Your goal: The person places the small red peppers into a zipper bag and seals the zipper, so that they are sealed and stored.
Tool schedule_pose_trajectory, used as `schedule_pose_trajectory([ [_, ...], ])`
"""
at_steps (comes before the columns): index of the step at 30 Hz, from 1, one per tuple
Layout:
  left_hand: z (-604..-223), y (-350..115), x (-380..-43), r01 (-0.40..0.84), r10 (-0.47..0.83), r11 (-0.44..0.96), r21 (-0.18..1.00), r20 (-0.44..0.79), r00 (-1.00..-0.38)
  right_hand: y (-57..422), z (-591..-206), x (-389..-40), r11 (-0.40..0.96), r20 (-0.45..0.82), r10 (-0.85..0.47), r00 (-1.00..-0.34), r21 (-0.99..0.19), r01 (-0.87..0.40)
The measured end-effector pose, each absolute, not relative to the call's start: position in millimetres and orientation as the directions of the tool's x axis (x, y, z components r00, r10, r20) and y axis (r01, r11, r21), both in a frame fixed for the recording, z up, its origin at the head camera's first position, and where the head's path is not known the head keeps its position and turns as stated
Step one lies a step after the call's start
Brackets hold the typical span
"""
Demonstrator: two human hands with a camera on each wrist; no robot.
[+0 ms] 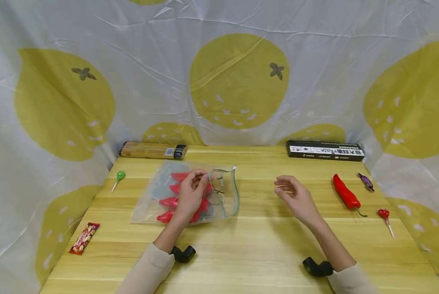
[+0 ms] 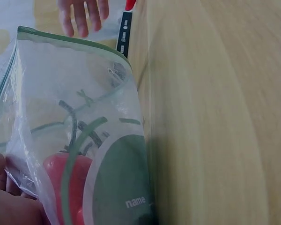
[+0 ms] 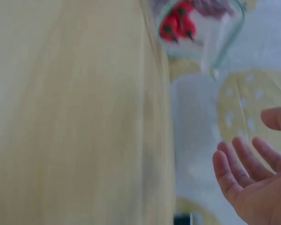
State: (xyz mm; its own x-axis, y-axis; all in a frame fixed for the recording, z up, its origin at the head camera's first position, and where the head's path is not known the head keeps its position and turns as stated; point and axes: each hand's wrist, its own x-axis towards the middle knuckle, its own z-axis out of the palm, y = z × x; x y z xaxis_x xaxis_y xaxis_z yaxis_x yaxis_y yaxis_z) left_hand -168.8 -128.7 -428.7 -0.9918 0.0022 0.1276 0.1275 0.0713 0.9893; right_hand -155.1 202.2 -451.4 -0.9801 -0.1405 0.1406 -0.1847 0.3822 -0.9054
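Note:
A clear zip bag (image 1: 142, 212) with a green-edged mouth lies on the wooden table, its mouth gaping toward the right. Several red chili peppers (image 1: 169, 202) are inside, their green stems pointing at the opening. My left hand (image 1: 191, 197) pinches the bag's upper film near the mouth; in the left wrist view, thumb and fingers (image 2: 14, 208) hold the plastic. My right hand (image 1: 296, 201) hovers over the table right of the bag, its fingers loosely bent and holding nothing. Further right lies a loose red chili pepper (image 1: 346, 193).
At the back stand a pack of noodles (image 1: 149, 150) on the left and a black pasta box (image 1: 325, 150) on the right. A green lollipop (image 1: 120, 175) and a candy bar (image 1: 84, 239) lie left; a purple wrapped candy (image 1: 366, 182) and a red lollipop (image 1: 384, 214) lie right.

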Motion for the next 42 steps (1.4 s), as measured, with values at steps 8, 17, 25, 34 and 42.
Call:
schedule_pose_trajectory([
  [8, -428.9, -126.3, -166.8, 0.098, 0.020, 0.083, 0.992, 0.097, -0.995, 297.5, -439.8, -152.1, 0.664, 0.133, -0.048, -0.990, -0.736, -0.132],
  [17, -427.6, -128.5, -168.1, 0.097, 0.033, 0.083, 0.992, 0.095, -0.995, 352.4, -448.6, -150.2, 0.818, 0.131, -0.016, -0.991, -0.569, -0.089],
  [25, -444.4, -133.6, -177.6, 0.064, 0.012, 0.114, 0.991, 0.063, -0.998, 372.1, -457.2, -151.3, 0.843, -0.001, 0.046, -0.999, -0.537, 0.039],
  [34, -444.0, -142.2, -182.4, 0.234, 0.108, 0.306, 0.923, 0.210, -0.972, 387.5, -465.8, -146.3, 0.882, -0.124, 0.113, -0.986, -0.445, 0.157],
  [42, -426.2, -150.0, -184.2, 0.474, 0.239, 0.514, 0.715, 0.411, -0.880, 345.0, -457.4, -147.9, 0.791, 0.010, 0.062, -0.998, -0.610, 0.043],
])
